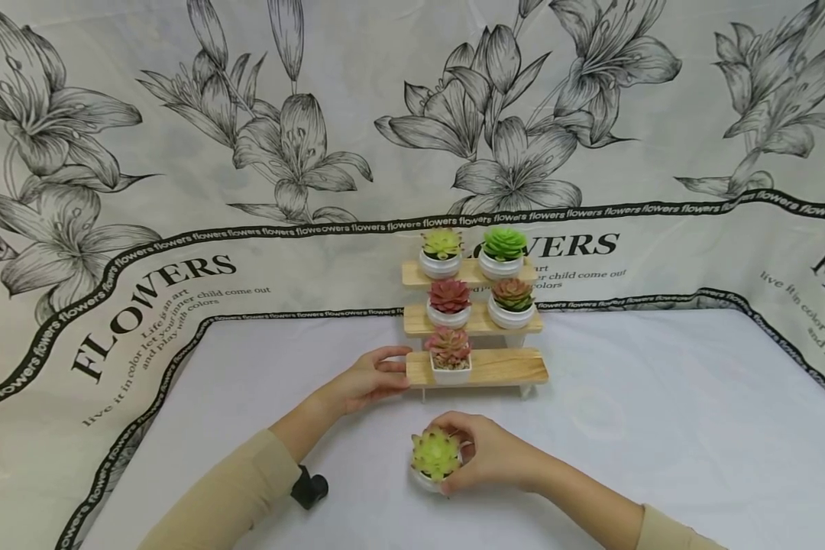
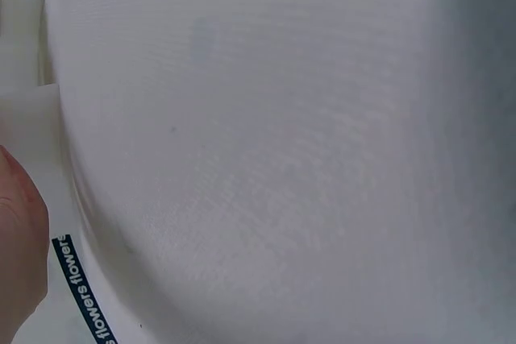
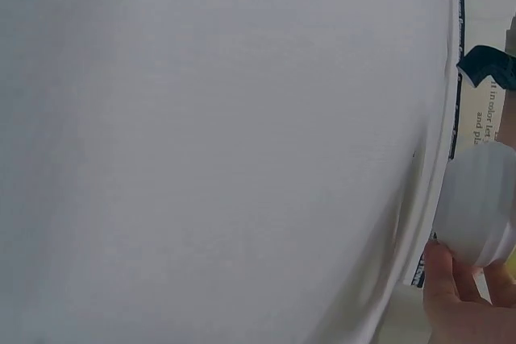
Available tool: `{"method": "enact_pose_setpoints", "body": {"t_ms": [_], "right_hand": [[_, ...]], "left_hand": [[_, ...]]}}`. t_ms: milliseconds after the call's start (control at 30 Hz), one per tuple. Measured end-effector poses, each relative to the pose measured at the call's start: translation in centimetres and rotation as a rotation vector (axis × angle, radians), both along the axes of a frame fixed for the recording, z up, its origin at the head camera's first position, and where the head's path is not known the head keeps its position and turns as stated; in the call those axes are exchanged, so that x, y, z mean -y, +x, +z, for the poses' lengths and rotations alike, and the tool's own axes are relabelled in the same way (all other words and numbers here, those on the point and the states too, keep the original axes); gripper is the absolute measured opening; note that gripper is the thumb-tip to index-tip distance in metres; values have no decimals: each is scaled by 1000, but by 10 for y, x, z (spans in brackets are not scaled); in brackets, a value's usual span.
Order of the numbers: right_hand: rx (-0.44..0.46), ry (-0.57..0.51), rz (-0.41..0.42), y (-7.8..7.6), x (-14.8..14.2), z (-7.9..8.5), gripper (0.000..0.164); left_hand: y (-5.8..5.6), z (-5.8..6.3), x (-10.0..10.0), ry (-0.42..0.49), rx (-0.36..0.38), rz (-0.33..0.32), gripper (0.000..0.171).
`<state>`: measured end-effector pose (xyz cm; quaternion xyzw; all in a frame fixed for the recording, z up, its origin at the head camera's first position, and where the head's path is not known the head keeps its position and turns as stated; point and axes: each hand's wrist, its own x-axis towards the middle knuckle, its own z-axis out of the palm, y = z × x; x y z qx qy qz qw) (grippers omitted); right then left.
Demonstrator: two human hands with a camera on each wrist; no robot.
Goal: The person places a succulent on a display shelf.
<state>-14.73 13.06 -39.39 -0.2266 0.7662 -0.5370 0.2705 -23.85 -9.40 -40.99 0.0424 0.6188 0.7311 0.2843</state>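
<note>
In the head view my right hand (image 1: 498, 457) grips a potted succulent (image 1: 435, 456), yellow-green with reddish tips, in a round white pot. The right wrist view shows that white pot (image 3: 477, 203) over my right fingers (image 3: 439, 275). My left hand (image 1: 360, 382) touches the left end of the lowest board of a three-tier wooden stand (image 1: 502, 367) with white legs. On this board sits a pink succulent in a square white pot (image 1: 451, 365). In the left wrist view, only part of my left hand (image 2: 20, 247) shows at the edge.
The middle tier carries a dark red succulent (image 1: 449, 299) and a reddish-green one (image 1: 512, 298). Above them stand a yellow-green succulent (image 1: 441, 246) and a bright green one (image 1: 504, 246). Behind the white table (image 1: 653, 428) hangs a flower-print cloth (image 1: 344, 267).
</note>
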Motion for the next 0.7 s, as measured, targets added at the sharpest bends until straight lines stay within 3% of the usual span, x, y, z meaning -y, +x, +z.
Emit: {"method": "enact_pose_setpoints", "body": {"t_ms": [400,700], "right_hand": [[-4,-27,-64,3,-39,6,63],[-29,1,-151,-5,-62,20,72]], "left_hand": [[1,-2,-1,1,-2,7,60],[0,0,-1,5,7,22,60]]}}
